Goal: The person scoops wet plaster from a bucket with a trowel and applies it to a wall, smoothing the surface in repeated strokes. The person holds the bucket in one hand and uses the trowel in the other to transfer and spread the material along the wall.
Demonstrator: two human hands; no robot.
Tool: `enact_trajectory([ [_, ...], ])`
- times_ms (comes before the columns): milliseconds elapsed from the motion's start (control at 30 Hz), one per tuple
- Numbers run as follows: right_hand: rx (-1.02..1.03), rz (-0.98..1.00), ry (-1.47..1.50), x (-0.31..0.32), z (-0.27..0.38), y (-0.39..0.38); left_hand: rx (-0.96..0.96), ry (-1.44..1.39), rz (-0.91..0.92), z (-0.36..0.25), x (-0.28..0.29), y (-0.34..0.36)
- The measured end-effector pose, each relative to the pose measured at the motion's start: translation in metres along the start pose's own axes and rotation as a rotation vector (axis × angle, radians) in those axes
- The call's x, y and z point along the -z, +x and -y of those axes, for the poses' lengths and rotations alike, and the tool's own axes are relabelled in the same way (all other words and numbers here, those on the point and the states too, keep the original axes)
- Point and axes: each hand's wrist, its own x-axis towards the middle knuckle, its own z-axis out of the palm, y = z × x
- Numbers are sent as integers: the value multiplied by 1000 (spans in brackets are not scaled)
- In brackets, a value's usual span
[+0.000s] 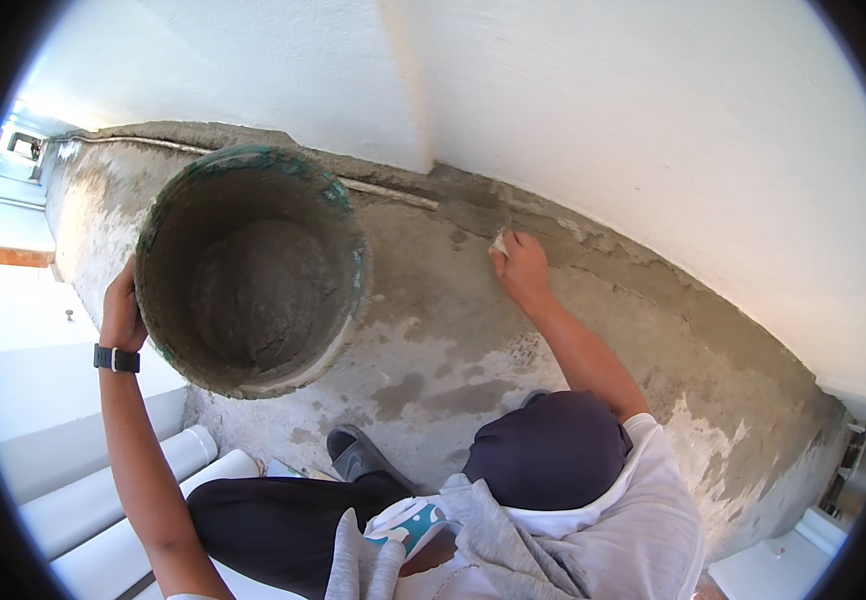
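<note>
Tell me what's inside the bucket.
Grey, mortar-like mix lies low in the bucket, and grey residue coats its inner wall. The bucket's bottom, and anything buried in the mix, is covered and can't be seen.

No legible lettering, numbers, labels or signs (nor any brand) in view.

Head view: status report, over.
Left hand against round green-rimmed bucket, grey mix inside. Right hand closed on pale tool handle. Possible obstruction: thin pale pipe ending near right hand.
</note>
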Motion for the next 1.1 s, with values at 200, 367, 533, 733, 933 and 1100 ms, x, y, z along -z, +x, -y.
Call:
enact_trajectory([
  [200,-52,103,-16,-5,1,3,43,-79,7,-4,-3,0],
  [367,-36,116,-37,-12,1,5,62,-114,1,-4,-4,-2],
  [533,-67,193,-78,-22,3,11,69,-111,27,-4,-4,-1],
  [733,-36,131,-70,-18,7,13,89,-174,0,-1,-2,2],
  [933,-98,82,-91,20,-2,18,79,-208,56,3,5,6],
  [1100,-200,86,-273,37,-23,26,64,-207,69,5,9,5],
])
